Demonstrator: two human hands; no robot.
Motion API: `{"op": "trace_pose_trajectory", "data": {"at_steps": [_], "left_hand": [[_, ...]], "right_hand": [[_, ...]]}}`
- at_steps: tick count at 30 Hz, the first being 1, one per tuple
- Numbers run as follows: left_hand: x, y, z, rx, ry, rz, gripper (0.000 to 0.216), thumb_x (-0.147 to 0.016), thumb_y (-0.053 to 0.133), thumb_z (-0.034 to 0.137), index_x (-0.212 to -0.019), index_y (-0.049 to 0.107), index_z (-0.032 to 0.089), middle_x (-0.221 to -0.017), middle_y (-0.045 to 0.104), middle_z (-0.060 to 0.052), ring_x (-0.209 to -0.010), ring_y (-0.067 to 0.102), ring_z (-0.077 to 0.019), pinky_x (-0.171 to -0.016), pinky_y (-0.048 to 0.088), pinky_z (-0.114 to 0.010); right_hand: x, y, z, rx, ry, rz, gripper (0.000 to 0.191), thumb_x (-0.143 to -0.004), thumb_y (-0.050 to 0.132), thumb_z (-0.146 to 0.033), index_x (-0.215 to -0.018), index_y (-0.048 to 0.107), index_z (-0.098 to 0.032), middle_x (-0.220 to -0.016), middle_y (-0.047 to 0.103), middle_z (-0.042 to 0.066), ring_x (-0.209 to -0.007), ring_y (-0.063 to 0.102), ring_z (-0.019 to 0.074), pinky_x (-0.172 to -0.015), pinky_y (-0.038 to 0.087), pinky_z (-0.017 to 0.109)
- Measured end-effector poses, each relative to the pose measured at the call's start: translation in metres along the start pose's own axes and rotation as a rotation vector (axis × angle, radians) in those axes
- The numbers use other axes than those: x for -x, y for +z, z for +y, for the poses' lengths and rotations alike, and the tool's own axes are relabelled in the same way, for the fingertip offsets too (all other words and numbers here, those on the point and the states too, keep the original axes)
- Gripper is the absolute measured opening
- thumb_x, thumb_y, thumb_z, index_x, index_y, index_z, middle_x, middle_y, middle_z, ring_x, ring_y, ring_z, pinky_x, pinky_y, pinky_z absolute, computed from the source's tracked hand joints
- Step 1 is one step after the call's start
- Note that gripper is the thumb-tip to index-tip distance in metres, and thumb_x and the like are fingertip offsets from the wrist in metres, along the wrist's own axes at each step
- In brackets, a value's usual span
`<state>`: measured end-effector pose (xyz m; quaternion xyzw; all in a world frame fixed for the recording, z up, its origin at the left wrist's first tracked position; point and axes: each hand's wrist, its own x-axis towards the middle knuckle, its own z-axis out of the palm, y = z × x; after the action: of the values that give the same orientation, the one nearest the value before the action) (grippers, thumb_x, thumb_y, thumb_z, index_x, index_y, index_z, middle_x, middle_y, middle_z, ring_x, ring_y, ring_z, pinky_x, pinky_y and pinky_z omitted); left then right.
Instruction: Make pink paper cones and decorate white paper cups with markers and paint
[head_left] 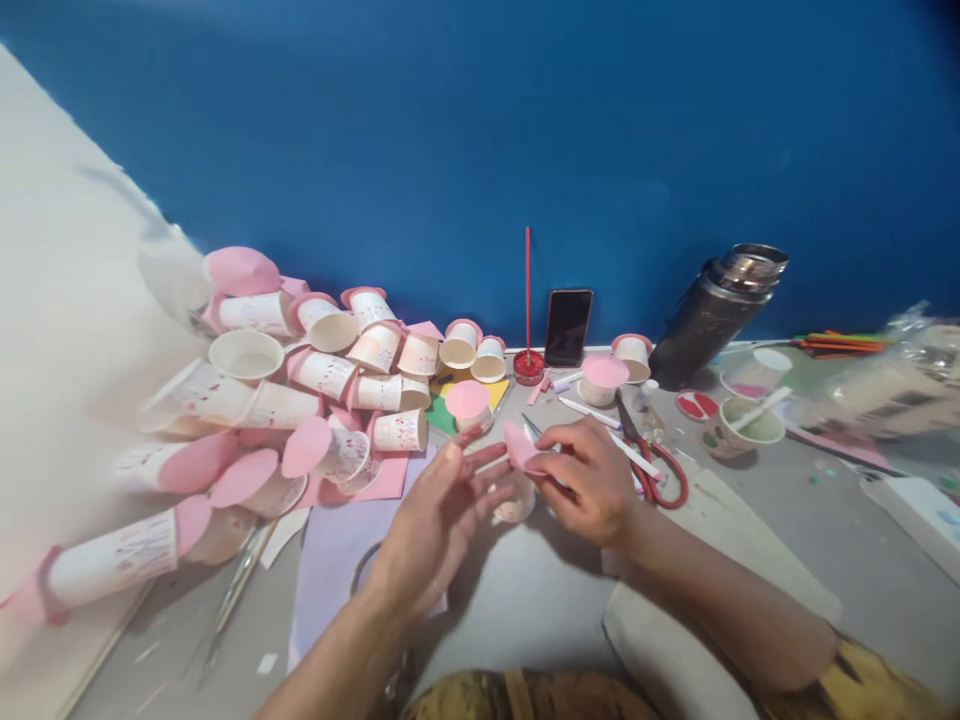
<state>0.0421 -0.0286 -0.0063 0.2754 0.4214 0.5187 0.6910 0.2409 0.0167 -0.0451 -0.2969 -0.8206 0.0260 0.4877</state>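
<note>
My right hand (589, 480) pinches a small piece of pink paper (519, 446) between thumb and fingertips, a little above the table. Facing it, my left hand (435, 520) is open, its fingers stretched toward the paper and its palm turned inward; whether a fingertip touches the paper I cannot tell. Below and between both hands is a white paper cup (514, 502), partly hidden by my fingers. Just beyond stands another cup capped with a pink paper disc (467, 400). Red-handled scissors (670, 485) lie right of my right hand.
Many decorated paper cups with pink discs (325, 372) crowd the left side. Along the blue wall (450, 150) stand a red stick in a round base (529, 367), a phone (568, 328) and a dark flask (705, 325). A patterned cup (739, 440) and white pens (589, 412) are rightward.
</note>
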Motion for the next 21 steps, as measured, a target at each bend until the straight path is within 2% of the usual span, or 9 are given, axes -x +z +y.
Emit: {"op": "trace_pose_trajectory", "data": {"at_steps": [2,4,6,9,12,13,16,21], "left_hand": [[-0.003,0.005,-0.001,0.194,-0.150,-0.050,0.049,-0.097,0.053,0.058,-0.125,0.059,0.019,-0.114,0.072,-0.013,-0.102,0.072,-0.0253,-0.100,0.055,-0.046],[-0.005,0.008,-0.003,0.307,-0.236,-0.087,0.045,-0.100,0.048,0.055,-0.119,0.063,0.016,-0.106,0.073,-0.011,-0.091,0.072,-0.0208,-0.094,0.058,-0.040],[-0.006,0.009,-0.004,0.367,-0.283,-0.106,0.045,-0.102,0.047,0.052,-0.116,0.065,0.013,-0.106,0.074,-0.011,-0.091,0.072,-0.0196,-0.091,0.059,-0.036],[-0.008,0.007,-0.003,0.381,-0.310,-0.115,0.041,-0.102,0.048,0.048,-0.113,0.066,0.013,-0.115,0.073,-0.014,-0.103,0.073,-0.0251,-0.092,0.061,-0.042],[-0.008,0.001,0.003,0.352,-0.277,-0.066,0.034,-0.101,0.052,0.044,-0.109,0.066,0.015,-0.119,0.073,-0.014,-0.110,0.072,-0.0311,-0.095,0.061,-0.052],[-0.008,-0.001,0.006,0.339,-0.258,-0.033,0.031,-0.100,0.054,0.042,-0.108,0.067,0.015,-0.119,0.073,-0.014,-0.109,0.072,-0.0317,-0.095,0.061,-0.053],[-0.006,-0.006,0.016,0.284,-0.188,0.107,0.020,-0.099,0.056,0.030,-0.099,0.068,0.015,-0.115,0.075,-0.014,-0.102,0.075,-0.0295,-0.091,0.064,-0.052],[-0.002,-0.020,0.026,0.237,-0.141,0.303,0.014,-0.091,0.059,0.013,-0.082,0.069,0.016,-0.098,0.079,-0.009,-0.091,0.077,-0.0305,-0.080,0.066,-0.055]], "right_hand": [[0.001,0.000,-0.006,0.056,-0.077,-0.064,0.023,-0.087,0.066,-0.009,-0.102,0.072,-0.025,-0.103,0.071,0.009,-0.083,0.058,0.0222,-0.072,0.050,0.037],[-0.001,-0.002,-0.009,0.042,-0.114,-0.122,0.024,-0.087,0.063,-0.010,-0.105,0.071,-0.025,-0.107,0.070,0.010,-0.083,0.059,0.0221,-0.073,0.051,0.038],[-0.006,-0.007,-0.011,-0.028,-0.112,-0.161,0.026,-0.087,0.062,-0.013,-0.109,0.069,-0.024,-0.111,0.069,0.011,-0.086,0.061,0.0228,-0.075,0.053,0.040],[-0.017,-0.022,-0.006,-0.089,-0.045,-0.102,0.028,-0.087,0.064,-0.017,-0.114,0.067,-0.023,-0.113,0.068,0.012,-0.096,0.064,0.0253,-0.082,0.054,0.042],[-0.024,-0.042,0.011,0.005,0.135,0.048,0.016,-0.090,0.063,-0.019,-0.104,0.070,-0.024,-0.101,0.072,0.009,-0.092,0.067,0.0246,-0.079,0.052,0.038],[-0.024,-0.049,0.018,0.036,0.231,0.040,0.013,-0.091,0.062,-0.020,-0.100,0.071,-0.023,-0.098,0.073,0.008,-0.086,0.067,0.0229,-0.074,0.052,0.036],[-0.012,-0.067,0.041,0.127,0.466,-0.042,0.013,-0.092,0.062,-0.027,-0.086,0.072,-0.022,-0.085,0.075,0.005,-0.075,0.067,0.0201,-0.068,0.049,0.032],[0.039,-0.089,0.060,0.317,0.755,-0.226,0.025,-0.092,0.058,-0.037,-0.082,0.075,-0.022,-0.075,0.075,0.002,-0.066,0.065,0.0185,-0.063,0.044,0.029]]}}
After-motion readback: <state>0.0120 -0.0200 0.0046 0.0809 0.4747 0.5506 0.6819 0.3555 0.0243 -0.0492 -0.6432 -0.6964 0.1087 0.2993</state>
